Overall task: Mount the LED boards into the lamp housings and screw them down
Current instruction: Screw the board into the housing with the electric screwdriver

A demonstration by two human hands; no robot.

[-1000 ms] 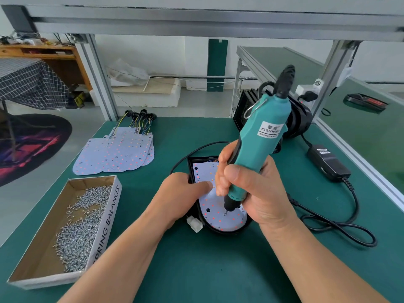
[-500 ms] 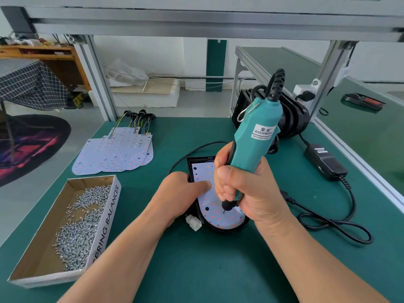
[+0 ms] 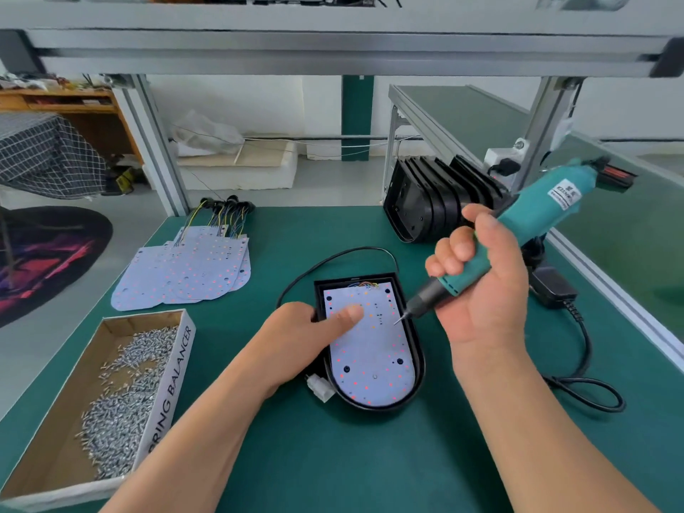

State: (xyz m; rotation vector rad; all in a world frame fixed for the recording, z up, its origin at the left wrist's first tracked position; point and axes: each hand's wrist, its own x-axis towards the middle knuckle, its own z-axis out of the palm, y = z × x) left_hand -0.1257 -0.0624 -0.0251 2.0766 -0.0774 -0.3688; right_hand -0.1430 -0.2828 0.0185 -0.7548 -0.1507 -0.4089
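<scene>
The electric screwdriver (image 3: pixel 533 220) is no longer stood upright with its bit pressed into the six o'clock half of the LED board (image 3: pixel 370 349). It is now lifted and tilted out towards two o'clock, and the bit tip (image 3: pixel 398 322) is held just above the board's three o'clock edge. The grip of the right hand (image 3: pixel 481 290) is kept clamped round the tool's barrel.

The board is seated inside the black lamp housing (image 3: pixel 418 368) at the middle of the desk (image 3: pixel 333 457). The grip of the left hand (image 3: pixel 307 342) is still closed over the housing's nine o'clock rim, with the thumb pressed flat on the board.

From this, one fastening is judged to be finished and another is due. Whether the dark spots on the board are empty holes or seated screws cannot be made out.

Loose screws (image 3: pixel 122 412) are kept in the cardboard box (image 3: pixel 172 383) at eight o'clock. Spare LED boards (image 3: pixel 185 272) are stacked at ten o'clock, and empty housings (image 3: pixel 436 205) are stacked at one o'clock.

A fresh screw is probably needed on the bit, and the board should be kept pinned so the holes stay aligned.
</scene>
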